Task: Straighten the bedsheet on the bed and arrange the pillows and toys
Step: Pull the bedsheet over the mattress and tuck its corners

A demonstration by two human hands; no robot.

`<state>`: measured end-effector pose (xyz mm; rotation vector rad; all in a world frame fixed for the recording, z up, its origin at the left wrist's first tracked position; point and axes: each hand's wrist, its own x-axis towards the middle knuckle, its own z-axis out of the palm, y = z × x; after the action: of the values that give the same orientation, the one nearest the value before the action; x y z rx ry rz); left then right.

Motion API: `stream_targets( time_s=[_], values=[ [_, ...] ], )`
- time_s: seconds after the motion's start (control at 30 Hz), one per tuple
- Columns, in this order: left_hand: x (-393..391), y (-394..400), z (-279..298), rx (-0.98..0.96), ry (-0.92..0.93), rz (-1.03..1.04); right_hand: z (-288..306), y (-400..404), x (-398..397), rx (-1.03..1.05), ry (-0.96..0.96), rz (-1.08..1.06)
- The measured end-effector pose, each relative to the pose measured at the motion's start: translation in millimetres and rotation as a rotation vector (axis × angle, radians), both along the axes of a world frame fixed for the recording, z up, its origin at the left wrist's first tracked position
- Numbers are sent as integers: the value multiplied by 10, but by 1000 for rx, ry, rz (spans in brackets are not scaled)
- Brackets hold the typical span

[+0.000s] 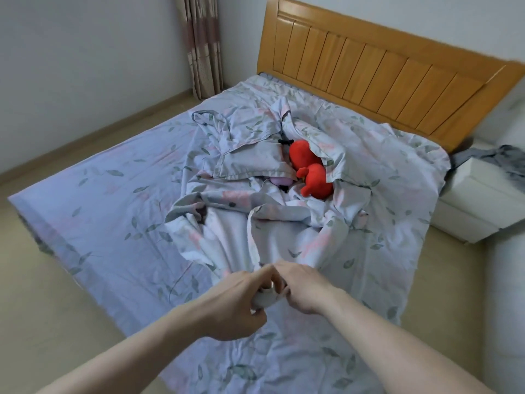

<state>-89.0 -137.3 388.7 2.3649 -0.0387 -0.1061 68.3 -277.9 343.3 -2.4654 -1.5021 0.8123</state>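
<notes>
Bedsheet [93, 223]: flat toward 9 o'clock, heaped at bed centre; straightening barely begun. Left hand [235, 302] and right hand [304, 285], 6 o'clock: each grip clamped on one bunched sheet fold. Pillow [250, 163], red toys [309, 169]: tangled in the heap, unarranged.

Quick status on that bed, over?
Both hands, left hand and right hand, pinching bunched bedsheet at near edge. Sheet still rumpled mid-bed. Red toys and pillow tangled in folds.
</notes>
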Motion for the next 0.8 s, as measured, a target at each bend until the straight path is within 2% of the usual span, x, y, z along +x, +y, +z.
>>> stream_targets(
  time_s=[0.13,0.2,0.27,0.33,0.37,0.4,0.47,0.53,0.6,0.67,0.73,0.8],
  values=[
    [-232,130,73,25,162,53,121,-70,-183,-61,40,-90],
    [-362,225,29,-57,345,66,177,-156,-272,-28,25,-163],
    [-392,290,-47,-408,556,142,161,-258,-394,33,15,-261],
    [-241,312,-189,-882,632,388,84,-328,-509,101,4,-338],
    [-121,315,-278,-1025,619,557,52,-342,-560,129,-4,-357],
    [14,297,-375,-1071,601,700,42,-354,-622,151,-9,-378],
    [259,182,-506,-916,643,812,38,-371,-733,191,-30,-399],
    [473,18,-642,-836,753,751,55,-430,-823,224,-69,-393],
    [653,-106,-705,-771,765,702,72,-531,-893,243,-89,-390],
    [831,-171,-748,-623,617,777,61,-667,-925,262,-58,-425],
    [963,-214,-752,-474,373,819,57,-820,-939,285,-40,-482],
    [963,-336,-630,-483,174,744,29,-1031,-948,247,-16,-539]
  ],
)
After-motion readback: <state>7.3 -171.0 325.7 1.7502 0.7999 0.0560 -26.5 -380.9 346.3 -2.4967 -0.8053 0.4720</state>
